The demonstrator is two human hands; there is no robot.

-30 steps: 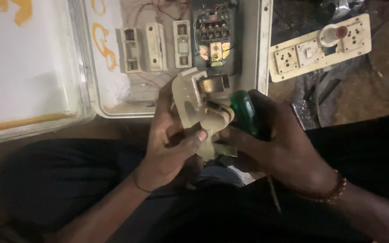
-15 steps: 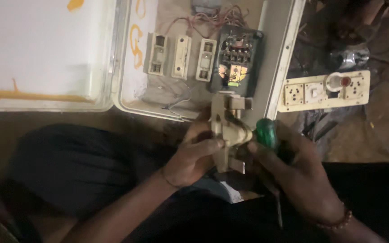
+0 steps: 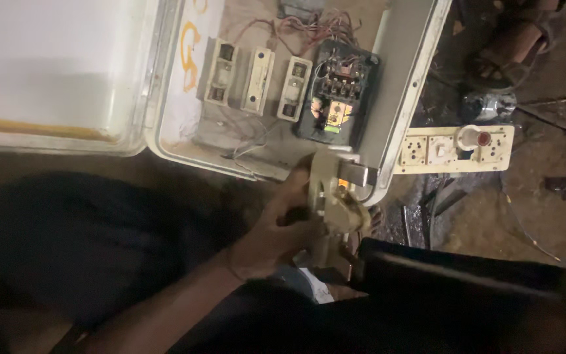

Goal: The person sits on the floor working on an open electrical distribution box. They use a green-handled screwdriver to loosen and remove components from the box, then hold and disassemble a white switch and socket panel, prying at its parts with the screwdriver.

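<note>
My left hand (image 3: 282,229) grips a cream-coloured electrical switch part (image 3: 333,196) with a metal clip, held upright above my lap. My right hand is not visible; it has dropped behind my dark-clothed right leg (image 3: 466,288), and the green-handled screwdriver is out of sight too. Just beyond the part lies an open white metal electrical box (image 3: 401,85) with three cream fuse holders (image 3: 257,82), a black contactor (image 3: 339,92) and red wires (image 3: 322,26) inside.
The box's white lid (image 3: 54,72) lies open at the left. A cream socket board (image 3: 456,149) with a red button rests on the dark dirt floor at the right, near loose metal tools (image 3: 427,210) and a shiny metal piece (image 3: 489,105).
The view has shifted so the box sits further right. My right hand with the green screwdriver has left the part and gone out of view. The left hand keeps hold of the switch part.
</note>
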